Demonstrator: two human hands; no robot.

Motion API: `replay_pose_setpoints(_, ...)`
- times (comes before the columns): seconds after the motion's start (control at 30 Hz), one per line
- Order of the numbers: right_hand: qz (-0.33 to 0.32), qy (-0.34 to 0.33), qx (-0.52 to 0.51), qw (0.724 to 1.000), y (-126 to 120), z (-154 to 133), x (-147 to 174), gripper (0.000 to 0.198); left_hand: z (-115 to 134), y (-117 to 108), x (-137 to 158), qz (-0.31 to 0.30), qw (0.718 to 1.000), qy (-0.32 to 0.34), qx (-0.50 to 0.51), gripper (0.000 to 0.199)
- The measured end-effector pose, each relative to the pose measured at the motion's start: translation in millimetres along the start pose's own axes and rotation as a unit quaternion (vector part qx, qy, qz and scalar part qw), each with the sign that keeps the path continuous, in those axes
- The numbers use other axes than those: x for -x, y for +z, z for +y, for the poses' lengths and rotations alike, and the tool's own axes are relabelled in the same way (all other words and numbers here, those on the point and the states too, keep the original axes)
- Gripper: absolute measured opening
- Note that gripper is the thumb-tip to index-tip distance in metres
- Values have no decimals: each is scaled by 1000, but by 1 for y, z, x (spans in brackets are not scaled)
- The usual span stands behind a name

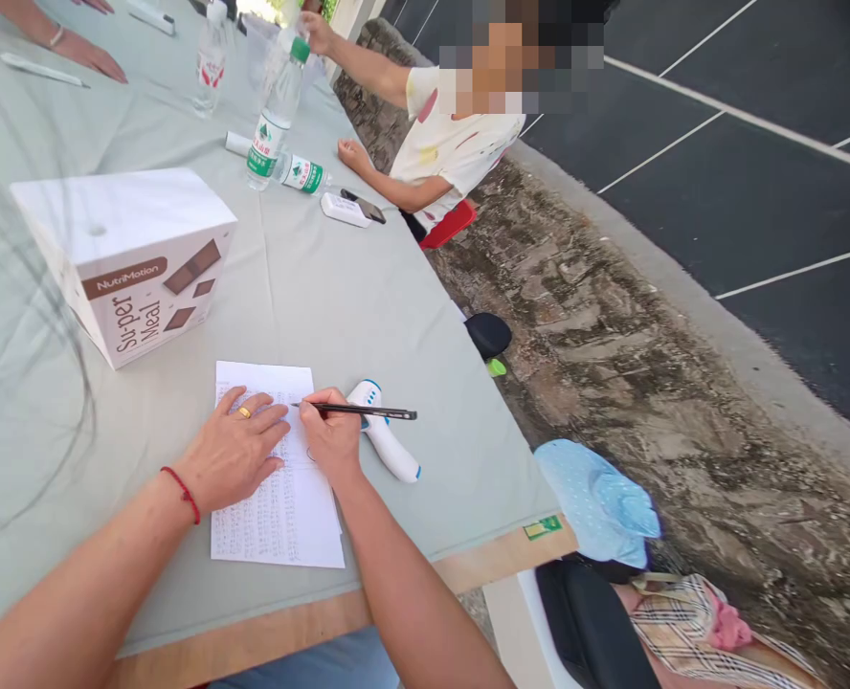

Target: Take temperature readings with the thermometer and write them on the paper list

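Note:
A sheet of paper [317,522] covered with rows of small handwriting lies on the table in front of me. My left hand [234,455], with a gold ring and a red string bracelet, rests flat on it, fingers spread. In my right hand [333,438] a black pen [378,411] is pinched, its tip at the sheet near the left fingertips. Just right of that hand lies a white and blue handheld thermometer [392,445], partly hidden behind the hand and pen.
Beyond the paper stands a white and brown carton [152,277]. Farther back are an upright water bottle [271,134], a lying bottle [301,174] and a white box [345,211]. A person [432,144] sits at the right edge; another person's hand [87,53] rests far left.

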State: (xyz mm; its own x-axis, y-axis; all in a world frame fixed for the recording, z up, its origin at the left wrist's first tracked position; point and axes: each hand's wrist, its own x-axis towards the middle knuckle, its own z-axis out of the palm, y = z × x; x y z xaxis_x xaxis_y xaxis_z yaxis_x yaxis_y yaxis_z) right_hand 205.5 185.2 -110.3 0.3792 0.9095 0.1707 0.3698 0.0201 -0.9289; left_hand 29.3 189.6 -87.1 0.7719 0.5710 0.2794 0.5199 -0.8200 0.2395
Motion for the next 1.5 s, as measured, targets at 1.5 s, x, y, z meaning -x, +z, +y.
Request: replay_pose_setpoints(1.5, -11, 13, 9, 1000, -2, 0, 2, 10, 0, -1, 0, -23, 1000, -10, 16, 25)
